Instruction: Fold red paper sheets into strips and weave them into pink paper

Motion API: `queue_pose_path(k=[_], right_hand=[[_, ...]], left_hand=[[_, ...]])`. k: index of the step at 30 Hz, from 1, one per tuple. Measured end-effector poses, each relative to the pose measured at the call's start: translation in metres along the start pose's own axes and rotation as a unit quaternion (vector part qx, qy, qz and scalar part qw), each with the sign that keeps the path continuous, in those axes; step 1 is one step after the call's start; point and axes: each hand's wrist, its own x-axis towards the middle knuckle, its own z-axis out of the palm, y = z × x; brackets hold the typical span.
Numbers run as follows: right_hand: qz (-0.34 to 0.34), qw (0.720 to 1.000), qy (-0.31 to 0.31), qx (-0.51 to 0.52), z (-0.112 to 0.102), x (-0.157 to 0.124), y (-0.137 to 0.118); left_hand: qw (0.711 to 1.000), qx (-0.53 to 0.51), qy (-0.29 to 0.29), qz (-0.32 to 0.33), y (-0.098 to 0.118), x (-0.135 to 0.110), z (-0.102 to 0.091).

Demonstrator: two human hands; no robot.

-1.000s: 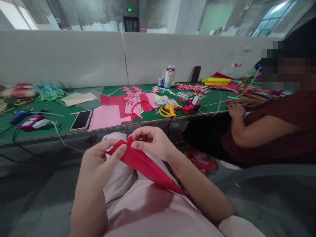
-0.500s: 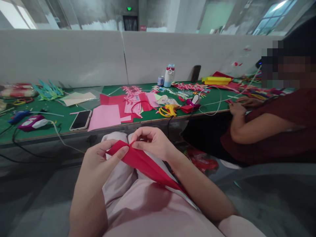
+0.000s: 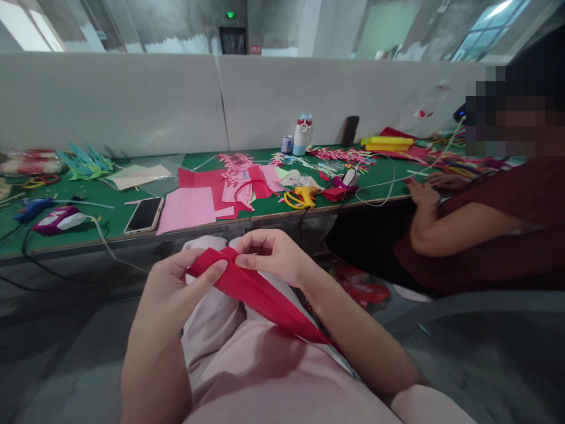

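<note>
A long strip of red paper (image 3: 269, 300), creased along its length, slants across my lap from upper left to lower right. My left hand (image 3: 174, 288) pinches its upper end, with the thumb lying on the paper's face and the fingers behind. Close beside that thumb, my right hand (image 3: 276, 256) is closed on the upper edge of the same strip between thumb and forefinger. A small raised fold shows in the paper between the two thumbs. The strip's lower end reaches beneath my right forearm.
On the green table (image 3: 260, 221) ahead lie a phone (image 3: 145, 215), pink paper (image 3: 188, 209), a yellow glue gun (image 3: 305, 195) and a purple-and-white object (image 3: 62, 219). A white bottle (image 3: 302, 135) stands behind. A co-worker's arm (image 3: 468, 227) rests at the right.
The strip's upper edge between my thumbs has opened out from a tight pinch into a wider fold. Both hands keep nearly the same place.
</note>
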Motion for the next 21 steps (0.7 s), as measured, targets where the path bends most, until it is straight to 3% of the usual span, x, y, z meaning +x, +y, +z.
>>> queue_pose_path(k=[10, 17, 21], right_hand=[[-0.034, 0.999, 0.009, 0.005, 0.0, -0.001, 0.003], [0.033, 0.999, -0.005, 0.015, -0.003, -0.001, 0.001], [0.029, 0.999, 0.002, 0.021, -0.002, -0.002, 0.002]], left_hand=[[1.0, -0.01, 0.02, -0.012, 0.004, -0.002, 0.002], [0.999, 0.005, 0.035, -0.015, 0.012, -0.003, 0.004], [0.999, 0.002, 0.028, -0.021, 0.009, -0.002, 0.002]])
